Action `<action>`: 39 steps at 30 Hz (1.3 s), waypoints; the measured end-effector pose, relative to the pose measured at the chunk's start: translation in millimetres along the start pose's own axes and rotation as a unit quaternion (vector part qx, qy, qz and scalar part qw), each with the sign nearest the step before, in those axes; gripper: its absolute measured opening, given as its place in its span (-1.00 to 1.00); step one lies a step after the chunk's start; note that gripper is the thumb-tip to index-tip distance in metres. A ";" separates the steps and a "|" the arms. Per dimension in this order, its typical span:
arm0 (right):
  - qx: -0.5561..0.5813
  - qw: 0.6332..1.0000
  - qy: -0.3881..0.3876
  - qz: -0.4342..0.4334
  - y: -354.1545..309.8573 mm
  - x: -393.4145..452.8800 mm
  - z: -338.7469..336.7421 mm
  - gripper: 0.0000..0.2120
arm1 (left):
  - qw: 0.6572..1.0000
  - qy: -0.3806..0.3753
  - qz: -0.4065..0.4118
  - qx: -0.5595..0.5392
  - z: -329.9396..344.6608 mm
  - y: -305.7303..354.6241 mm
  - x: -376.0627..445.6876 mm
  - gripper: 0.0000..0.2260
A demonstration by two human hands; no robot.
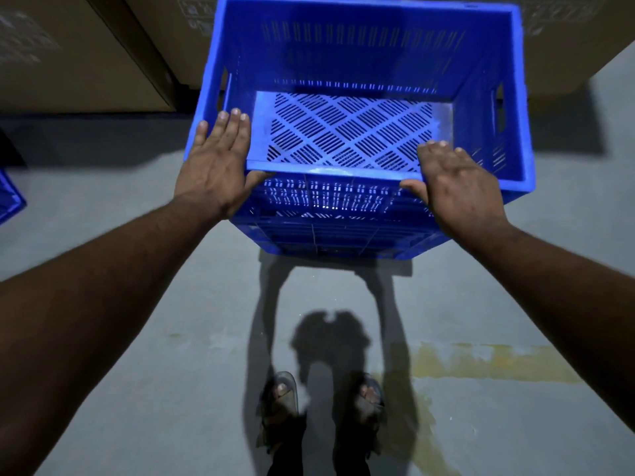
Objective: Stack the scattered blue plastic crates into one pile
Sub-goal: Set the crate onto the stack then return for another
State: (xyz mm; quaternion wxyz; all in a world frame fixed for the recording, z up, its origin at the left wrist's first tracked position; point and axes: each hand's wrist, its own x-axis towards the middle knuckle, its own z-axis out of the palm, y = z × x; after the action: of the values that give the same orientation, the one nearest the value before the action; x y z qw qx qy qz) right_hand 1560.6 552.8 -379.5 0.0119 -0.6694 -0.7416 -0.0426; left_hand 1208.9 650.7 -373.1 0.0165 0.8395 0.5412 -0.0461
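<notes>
Nearest: two sandalled feet (323, 403) on grey concrete floor (137, 372), with a yellowish stain (494, 365) to the right. Mid: left hand (216, 166) and right hand (457, 187), both flat with fingers extended and close together, resting on the near rim of the top blue crate (357, 91), thumbs under the rim edge, gripping nothing closed; this empty crate sits on a lower crate (343, 231), forming a pile. Far: cardboard boxes (79, 53) behind; another crate corner (8, 197) at the left edge.

place: warehouse/storeroom | evidence: large cardboard cartons (86, 63), bare concrete floor (154, 338), blue crates (360, 97)
</notes>
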 end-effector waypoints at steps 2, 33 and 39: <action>-0.009 1.000 -0.005 -0.006 -0.1 0.6 -0.3 -0.34 | 1.000 -0.005 0.001 0.004 0.7 0.9 -6.3 -0.25; 0.017 0.998 -0.048 0.047 3.7 -15.2 -4.0 -0.20 | 0.999 -0.043 -0.024 -0.022 -5.5 -0.7 -10.4 -0.25; -0.004 0.995 -0.085 0.053 18.3 1.8 -7.5 -0.14 | 0.998 -0.047 -0.033 -0.029 -5.0 9.0 -21.8 -0.26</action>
State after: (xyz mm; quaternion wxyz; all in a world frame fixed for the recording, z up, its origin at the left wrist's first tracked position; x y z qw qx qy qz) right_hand 1578.3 555.8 -371.1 -0.0518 -0.7092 -0.7030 0.0126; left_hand 1208.5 627.6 -366.3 0.0647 0.8175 0.5680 -0.0703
